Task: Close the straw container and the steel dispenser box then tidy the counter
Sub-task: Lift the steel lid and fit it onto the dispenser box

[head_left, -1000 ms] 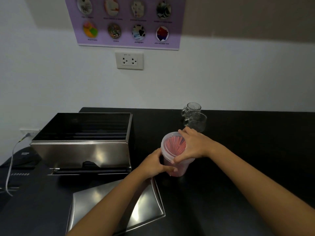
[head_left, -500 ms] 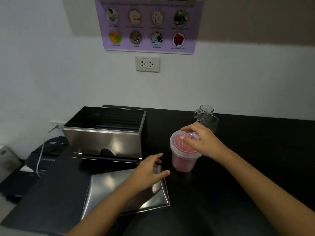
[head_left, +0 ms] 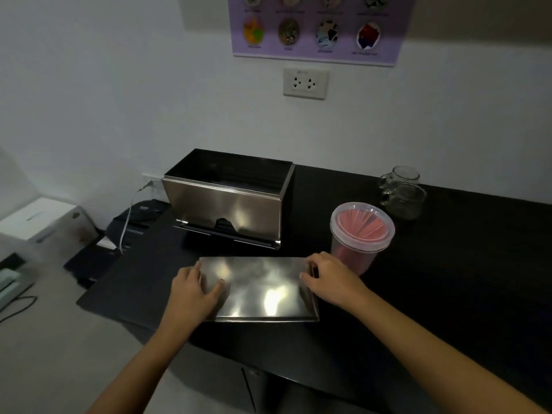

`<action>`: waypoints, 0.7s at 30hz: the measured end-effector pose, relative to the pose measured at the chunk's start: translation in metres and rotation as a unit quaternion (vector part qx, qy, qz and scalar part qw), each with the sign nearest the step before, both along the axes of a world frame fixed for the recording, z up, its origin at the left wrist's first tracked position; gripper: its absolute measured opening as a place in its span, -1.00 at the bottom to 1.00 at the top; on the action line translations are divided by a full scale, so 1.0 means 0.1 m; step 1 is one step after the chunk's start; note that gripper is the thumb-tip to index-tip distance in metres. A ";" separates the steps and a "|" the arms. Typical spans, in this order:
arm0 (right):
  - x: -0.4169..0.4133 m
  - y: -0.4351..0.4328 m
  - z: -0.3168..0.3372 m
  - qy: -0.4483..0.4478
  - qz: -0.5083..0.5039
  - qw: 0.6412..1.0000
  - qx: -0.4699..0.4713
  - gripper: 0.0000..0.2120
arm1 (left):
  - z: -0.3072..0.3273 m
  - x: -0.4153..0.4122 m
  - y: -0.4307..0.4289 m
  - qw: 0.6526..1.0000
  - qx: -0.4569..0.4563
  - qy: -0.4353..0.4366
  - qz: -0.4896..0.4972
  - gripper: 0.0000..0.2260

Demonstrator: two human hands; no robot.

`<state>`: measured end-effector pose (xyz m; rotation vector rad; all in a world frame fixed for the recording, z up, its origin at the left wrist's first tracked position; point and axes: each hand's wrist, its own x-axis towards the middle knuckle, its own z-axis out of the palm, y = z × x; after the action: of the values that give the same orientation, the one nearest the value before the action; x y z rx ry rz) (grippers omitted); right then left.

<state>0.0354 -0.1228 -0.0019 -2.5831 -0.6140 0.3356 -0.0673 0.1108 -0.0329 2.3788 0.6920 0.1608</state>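
The steel dispenser box [head_left: 230,204] stands open-topped at the back left of the black counter [head_left: 448,264]. Its flat steel lid [head_left: 263,288] lies in front of it. My left hand [head_left: 191,291] grips the lid's left edge, thumb on top. My right hand [head_left: 331,279] grips the lid's right edge. To the right stands the clear straw container [head_left: 360,234] full of pink straws, with its clear lid seated on top and no hand on it.
Two glass mugs [head_left: 403,195] stand behind the straw container near the wall. A dark machine with a white cable [head_left: 134,222] and a white box [head_left: 44,222] sit lower, left of the counter. A wall socket [head_left: 304,83] is above.
Both hands left the straw container, which now stands with its lid on. They moved to the steel lid and took hold of its two ends. The view shifted left.
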 end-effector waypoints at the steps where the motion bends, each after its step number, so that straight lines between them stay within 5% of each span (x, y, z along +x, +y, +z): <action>1: 0.01 0.02 -0.08 0.011 -0.016 1.000 -0.002 -0.56 | -0.02 -0.02 0.05 1.000 -0.009 0.020 0.008 -0.47; 4: -0.01 0.07 -0.26 0.071 -0.073 0.994 0.032 -0.40 | -0.07 -0.03 0.12 0.998 -0.021 0.053 0.019 -0.56; 7: -0.07 0.15 -0.39 0.098 -0.120 0.986 0.061 -0.41 | -0.10 0.03 0.16 0.995 -0.020 0.087 0.048 -0.38; 15: -0.13 0.22 -0.52 0.078 -0.156 0.981 0.082 -0.46 | -0.10 0.19 0.13 0.979 0.033 0.191 0.056 -0.10; 21: -0.14 0.20 -0.55 0.069 -0.153 0.981 0.101 -0.48 | -0.09 0.27 0.18 0.975 0.033 0.214 0.053 -0.12</action>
<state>0.0216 -0.1026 -0.0566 -2.3854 -0.1855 0.3277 -0.0403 0.1287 -0.0417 2.4632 1.0271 -0.2997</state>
